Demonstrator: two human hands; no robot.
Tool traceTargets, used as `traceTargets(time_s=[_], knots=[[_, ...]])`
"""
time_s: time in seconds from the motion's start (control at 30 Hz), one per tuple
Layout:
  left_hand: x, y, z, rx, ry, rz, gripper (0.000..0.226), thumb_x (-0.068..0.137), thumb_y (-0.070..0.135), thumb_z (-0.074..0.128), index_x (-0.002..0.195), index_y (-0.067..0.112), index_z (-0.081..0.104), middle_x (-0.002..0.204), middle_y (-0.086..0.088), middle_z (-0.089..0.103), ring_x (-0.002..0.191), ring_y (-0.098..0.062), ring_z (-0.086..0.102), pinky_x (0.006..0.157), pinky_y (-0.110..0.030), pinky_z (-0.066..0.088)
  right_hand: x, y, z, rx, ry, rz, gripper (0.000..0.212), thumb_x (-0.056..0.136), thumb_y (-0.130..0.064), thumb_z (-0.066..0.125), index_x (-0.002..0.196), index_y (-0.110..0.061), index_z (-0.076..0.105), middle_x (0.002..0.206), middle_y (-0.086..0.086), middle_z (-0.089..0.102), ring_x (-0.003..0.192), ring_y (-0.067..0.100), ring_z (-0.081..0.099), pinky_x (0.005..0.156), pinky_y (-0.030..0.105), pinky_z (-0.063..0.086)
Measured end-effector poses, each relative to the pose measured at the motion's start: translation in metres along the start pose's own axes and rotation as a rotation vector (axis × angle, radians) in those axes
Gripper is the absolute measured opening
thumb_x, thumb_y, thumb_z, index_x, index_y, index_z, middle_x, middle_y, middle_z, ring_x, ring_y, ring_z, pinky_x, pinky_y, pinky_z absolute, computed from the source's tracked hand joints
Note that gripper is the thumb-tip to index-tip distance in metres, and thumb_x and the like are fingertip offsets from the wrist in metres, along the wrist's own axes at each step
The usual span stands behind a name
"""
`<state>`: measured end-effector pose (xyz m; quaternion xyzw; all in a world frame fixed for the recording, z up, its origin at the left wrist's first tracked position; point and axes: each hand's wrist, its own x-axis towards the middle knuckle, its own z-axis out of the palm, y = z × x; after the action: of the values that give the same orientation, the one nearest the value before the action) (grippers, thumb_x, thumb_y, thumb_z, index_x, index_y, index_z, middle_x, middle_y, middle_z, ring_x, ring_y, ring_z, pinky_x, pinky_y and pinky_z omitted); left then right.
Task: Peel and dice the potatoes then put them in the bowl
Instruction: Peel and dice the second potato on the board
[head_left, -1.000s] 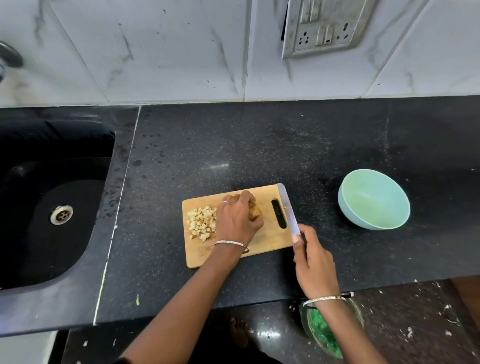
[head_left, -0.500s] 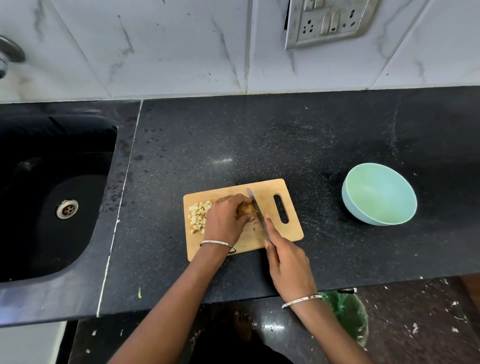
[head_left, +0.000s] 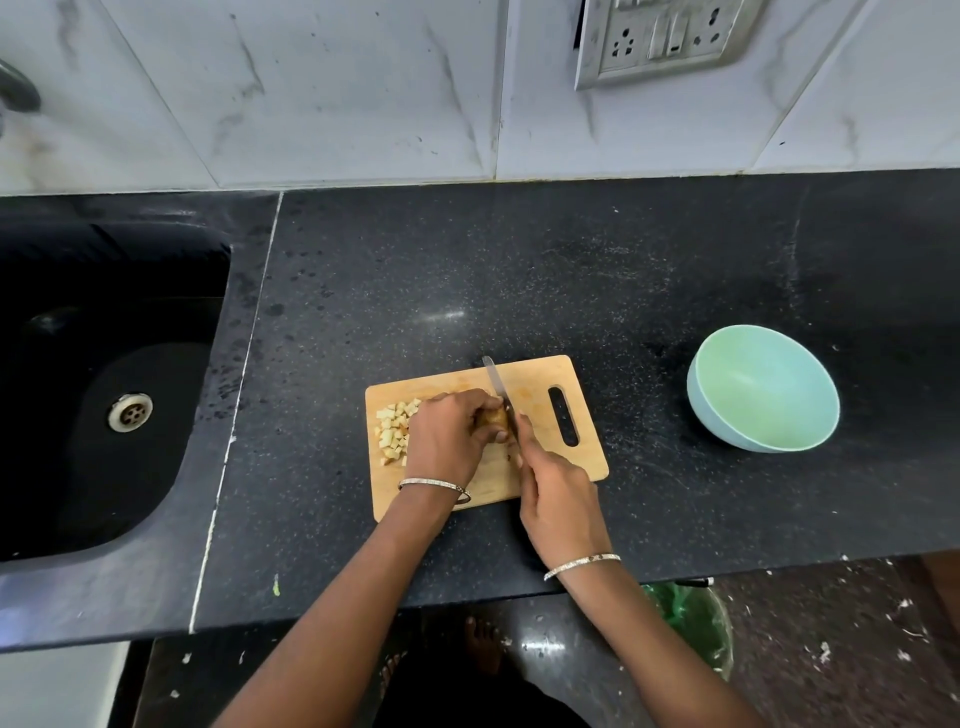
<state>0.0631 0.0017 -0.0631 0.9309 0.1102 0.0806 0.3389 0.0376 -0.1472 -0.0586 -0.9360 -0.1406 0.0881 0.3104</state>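
On the cutting board, near the table's front edge, the left hand curls over a potato piece, holding it down. The right hand grips the knife, whose blade rests against the potato piece. Diced potato pieces lie at the board's left end. The bowl stands well apart, toward the table's right edge.

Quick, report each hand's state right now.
Left hand: grips the potato piece on the cutting board.
Right hand: grips the knife, blade against the potato piece.
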Motion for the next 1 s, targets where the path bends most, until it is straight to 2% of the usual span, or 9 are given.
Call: traceTargets(time_s=[0.1,0.2,0.3,0.37,0.43,0.57,0.87,0.93,1.0], knots=[[-0.003,0.000,0.002,0.025,0.035,0.034,0.027,0.071,0.020,0.083,0.096,0.023,0.074,0.083,0.010,0.074,0.077,-0.013,0.067,0.068,-0.028,0.054,-0.007,0.003,0.000,-0.030,-0.020,0.011,0.059,0.102,-0.018,0.043,0.156,-0.033,0.023,0.079,0.004,0.059,0.072,0.026,0.061,0.062,0.040,0.048],[-0.004,0.001,0.003,0.085,0.039,0.055,0.036,0.072,0.027,0.082,0.103,0.024,0.064,0.080,0.010,0.070,0.073,-0.016,0.065,0.059,-0.028,0.049,-0.026,0.008,-0.001,-0.063,-0.035,0.025,0.066,0.100,-0.019,0.043,0.155,-0.041,0.014,0.074,-0.002,0.049,0.068,0.025,0.059,0.063,0.043,0.052],[0.000,0.004,-0.002,0.247,-0.057,0.088,0.056,0.076,0.036,0.078,0.122,0.034,0.045,0.094,0.007,0.064,0.075,-0.017,0.063,0.059,-0.028,0.046,-0.028,0.007,0.001,-0.157,-0.058,0.064,0.070,0.101,-0.020,0.039,0.154,-0.044,-0.001,0.082,0.001,0.052,0.077,0.029,0.063,0.069,0.045,0.052],[0.005,0.004,-0.006,0.356,-0.140,0.139,0.061,0.080,0.039,0.073,0.130,0.043,0.037,0.102,0.006,0.054,0.075,-0.016,0.060,0.060,-0.028,0.048,-0.029,0.003,0.001,-0.212,-0.073,0.090,0.073,0.101,-0.019,0.039,0.153,-0.044,-0.006,0.093,0.004,0.060,0.084,0.032,0.066,0.075,0.047,0.053],[0.011,0.005,-0.010,0.413,-0.209,0.203,0.051,0.083,0.037,0.071,0.126,0.048,0.045,0.111,0.006,0.044,0.074,-0.014,0.056,0.060,-0.026,0.048,-0.030,-0.001,0.000,-0.256,-0.069,0.094,0.075,0.101,-0.018,0.041,0.154,-0.044,-0.006,0.098,0.005,0.062,0.085,0.033,0.067,0.077,0.048,0.054],[0.020,0.010,-0.015,0.450,-0.297,0.243,0.020,0.084,0.032,0.072,0.099,0.043,0.067,0.127,0.006,0.035,0.074,-0.013,0.053,0.056,-0.027,0.047,-0.030,-0.002,-0.001,-0.287,-0.086,0.105,0.078,0.100,-0.016,0.042,0.154,-0.044,-0.007,0.095,0.004,0.061,0.084,0.032,0.067,0.075,0.047,0.053],[0.025,0.012,-0.015,0.441,-0.338,0.220,0.017,0.082,0.031,0.074,0.096,0.039,0.069,0.131,0.005,0.033,0.075,-0.018,0.056,0.058,-0.029,0.046,-0.046,0.001,-0.011,-0.250,-0.096,0.117,0.073,0.101,-0.022,0.042,0.154,-0.048,-0.001,0.094,0.002,0.060,0.084,0.030,0.066,0.075,0.045,0.053],[0.025,0.010,-0.014,0.417,-0.338,0.208,0.017,0.081,0.032,0.075,0.096,0.040,0.069,0.132,0.006,0.033,0.077,-0.018,0.057,0.059,-0.029,0.045,-0.056,0.005,-0.018,-0.224,-0.088,0.102,0.070,0.101,-0.023,0.041,0.154,-0.050,0.004,0.088,-0.001,0.059,0.080,0.026,0.065,0.074,0.044,0.053],[0.025,0.009,-0.014,0.356,-0.331,0.188,0.020,0.080,0.033,0.076,0.096,0.041,0.069,0.133,0.008,0.034,0.080,-0.019,0.058,0.061,-0.030,0.048,-0.067,0.011,-0.030,-0.200,-0.082,0.083,0.068,0.100,-0.024,0.043,0.152,-0.054,0.009,0.076,-0.008,0.053,0.069,0.016,0.060,0.069,0.037,0.052]])
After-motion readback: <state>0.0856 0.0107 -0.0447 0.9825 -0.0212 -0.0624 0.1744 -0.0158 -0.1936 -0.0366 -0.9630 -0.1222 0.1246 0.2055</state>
